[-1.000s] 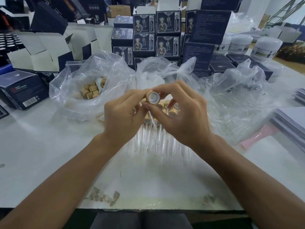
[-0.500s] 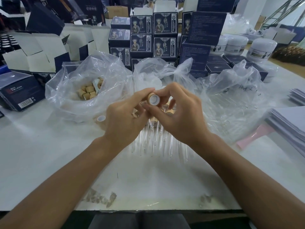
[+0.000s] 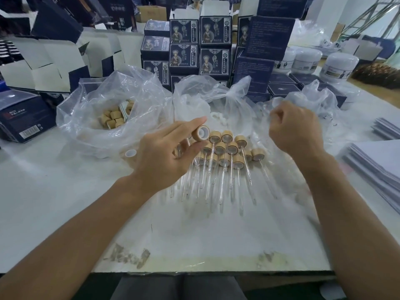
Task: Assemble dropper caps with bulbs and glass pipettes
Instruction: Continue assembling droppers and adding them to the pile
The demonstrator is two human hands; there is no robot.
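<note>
My left hand (image 3: 164, 156) pinches a bamboo cap (image 3: 201, 133) between thumb and forefinger above the finished droppers (image 3: 225, 152). My right hand (image 3: 296, 131), loosely curled and apparently empty, reaches toward the pipette bag (image 3: 320, 105). Next, I judge: fetch a pipette and seat it.

table (image 3: 54, 202): white, scuffed
droppers (image 3: 225, 156): centre pile
cap bag (image 3: 91, 118): left of droppers
paper (image 3: 376, 161): right of droppers

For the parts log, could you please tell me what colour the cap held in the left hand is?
Light bamboo tan outside, white inside: the cap, seen in the head view.
</note>
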